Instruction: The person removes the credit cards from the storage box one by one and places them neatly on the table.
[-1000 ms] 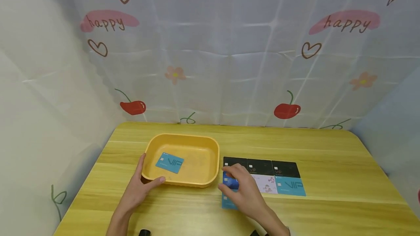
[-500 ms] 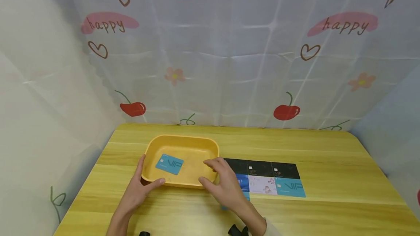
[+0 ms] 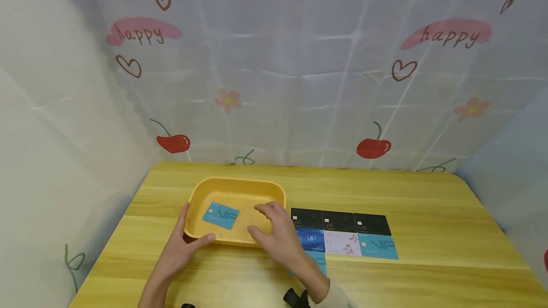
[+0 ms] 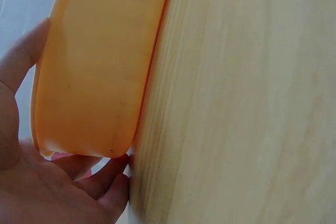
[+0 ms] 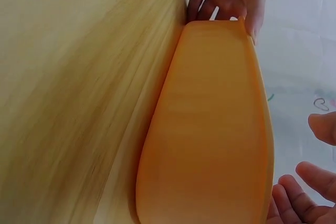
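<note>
A yellow plastic tray (image 3: 239, 184) stands on the wooden table with one teal VIP card (image 3: 220, 215) lying flat in it. My left hand (image 3: 188, 237) grips the tray's near-left corner, thumb on the front rim and fingers along the side wall; the left wrist view shows that hand (image 4: 37, 182) against the tray's wall (image 4: 94, 77). My right hand (image 3: 267, 225) hovers over the tray's near-right part with fingers spread and nothing in it. In the right wrist view its fingertips (image 5: 304, 192) show beside the tray (image 5: 210, 129).
Right of the tray lies a grid of cards: three black ones (image 3: 339, 220) in the back row, then dark blue (image 3: 311, 239), white floral (image 3: 344, 242) and teal (image 3: 378, 245). Another teal card (image 3: 320, 261) is half hidden under my right forearm. A printed cloth backdrop encloses the table (image 3: 428, 270).
My right hand left the dark blue card on the table and moved left, empty, to above the tray. My left hand kept its grip on the tray's corner.
</note>
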Demonstrator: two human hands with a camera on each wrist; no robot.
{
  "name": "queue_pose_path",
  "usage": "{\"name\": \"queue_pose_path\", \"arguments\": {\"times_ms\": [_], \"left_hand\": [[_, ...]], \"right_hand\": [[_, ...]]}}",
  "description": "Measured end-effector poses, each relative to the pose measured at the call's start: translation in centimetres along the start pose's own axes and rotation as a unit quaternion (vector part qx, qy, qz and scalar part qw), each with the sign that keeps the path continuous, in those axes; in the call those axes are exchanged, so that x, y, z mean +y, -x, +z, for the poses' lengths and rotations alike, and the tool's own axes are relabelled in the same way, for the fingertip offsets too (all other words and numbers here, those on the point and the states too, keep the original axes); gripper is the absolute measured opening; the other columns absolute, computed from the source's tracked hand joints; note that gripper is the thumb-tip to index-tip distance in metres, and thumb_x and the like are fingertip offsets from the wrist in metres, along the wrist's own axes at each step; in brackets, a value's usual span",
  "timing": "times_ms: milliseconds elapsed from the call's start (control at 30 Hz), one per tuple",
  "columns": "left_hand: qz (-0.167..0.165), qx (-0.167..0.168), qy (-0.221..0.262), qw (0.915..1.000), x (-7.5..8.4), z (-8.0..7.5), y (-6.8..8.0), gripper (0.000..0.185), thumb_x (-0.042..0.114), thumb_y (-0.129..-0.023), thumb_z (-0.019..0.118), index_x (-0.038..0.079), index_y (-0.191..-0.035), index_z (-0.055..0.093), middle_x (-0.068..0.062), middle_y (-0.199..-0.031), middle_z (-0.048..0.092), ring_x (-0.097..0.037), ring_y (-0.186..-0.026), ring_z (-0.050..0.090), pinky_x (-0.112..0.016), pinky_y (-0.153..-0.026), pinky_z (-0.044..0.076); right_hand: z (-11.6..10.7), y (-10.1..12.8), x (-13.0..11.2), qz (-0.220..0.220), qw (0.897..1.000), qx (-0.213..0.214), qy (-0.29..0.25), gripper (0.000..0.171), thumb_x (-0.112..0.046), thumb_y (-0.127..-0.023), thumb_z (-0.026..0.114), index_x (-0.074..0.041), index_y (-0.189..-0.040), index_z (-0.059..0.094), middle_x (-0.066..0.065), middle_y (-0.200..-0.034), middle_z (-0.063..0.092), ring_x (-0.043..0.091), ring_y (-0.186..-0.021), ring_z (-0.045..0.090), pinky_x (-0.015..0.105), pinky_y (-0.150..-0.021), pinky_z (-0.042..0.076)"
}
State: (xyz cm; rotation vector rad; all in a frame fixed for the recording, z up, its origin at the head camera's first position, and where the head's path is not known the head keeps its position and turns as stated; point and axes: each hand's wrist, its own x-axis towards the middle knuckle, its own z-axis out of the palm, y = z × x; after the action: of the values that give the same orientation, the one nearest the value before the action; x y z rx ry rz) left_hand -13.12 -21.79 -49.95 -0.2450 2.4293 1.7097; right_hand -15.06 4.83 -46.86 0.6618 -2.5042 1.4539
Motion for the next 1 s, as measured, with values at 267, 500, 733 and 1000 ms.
{"name": "queue_pose_path", "arguments": {"times_ms": [267, 500, 733, 1000], "left_hand": [[0.004, 0.001, 0.007, 1.0, -0.2, 0.1, 0.2, 0.116, 0.034, -0.086, 0.079, 0.025, -0.159, -0.011, -0.021, -0.163, -0.001, -0.039, -0.146, 0.013, -0.057, -0.114, 0.016], [0.009, 0.0, 0.008, 0.9999, 0.1, 0.1, 0.0, 0.115, 0.037, -0.086, 0.078, 0.027, -0.159, -0.01, -0.019, -0.163, -0.001, -0.038, -0.146, 0.013, -0.057, -0.114, 0.016], [0.006, 0.0, 0.003, 1.0, 0.1, 0.1, 0.0, 0.114, 0.038, -0.086, 0.078, 0.027, -0.159, -0.01, -0.019, -0.163, -0.003, -0.039, -0.146, 0.009, -0.059, -0.114, 0.014], [0.002, -0.003, 0.008, 1.0, 0.1, 0.1, 0.0, 0.115, 0.038, -0.086, 0.078, 0.027, -0.159, -0.01, -0.02, -0.163, -0.001, -0.038, -0.145, 0.014, -0.057, -0.114, 0.016]], "right_hand": [[2.0, -1.2, -0.6, -0.002, 1.0, -0.017, 0.019, 0.039, -0.019, -0.087, 0.075, -0.005, -0.122, 0.066, 0.003, -0.11, 0.058, 0.021, -0.104, 0.056, 0.041, -0.088, 0.049], [3.2, -2.9, -1.0, 0.005, 0.998, -0.042, 0.049, 0.041, -0.018, -0.087, 0.076, -0.003, -0.124, 0.066, 0.003, -0.109, 0.057, 0.019, -0.1, 0.054, 0.034, -0.085, 0.049], [4.7, -4.1, -0.7, 0.032, 0.996, -0.079, 0.028, 0.042, -0.015, -0.087, 0.074, 0.002, -0.124, 0.065, 0.01, -0.112, 0.057, 0.02, -0.099, 0.052, 0.03, -0.081, 0.048], [5.7, -4.8, -0.6, 0.07, 0.992, -0.1, 0.032, 0.047, -0.016, -0.085, 0.078, 0.002, -0.127, 0.064, 0.01, -0.113, 0.056, 0.019, -0.099, 0.05, 0.029, -0.078, 0.047]]}}
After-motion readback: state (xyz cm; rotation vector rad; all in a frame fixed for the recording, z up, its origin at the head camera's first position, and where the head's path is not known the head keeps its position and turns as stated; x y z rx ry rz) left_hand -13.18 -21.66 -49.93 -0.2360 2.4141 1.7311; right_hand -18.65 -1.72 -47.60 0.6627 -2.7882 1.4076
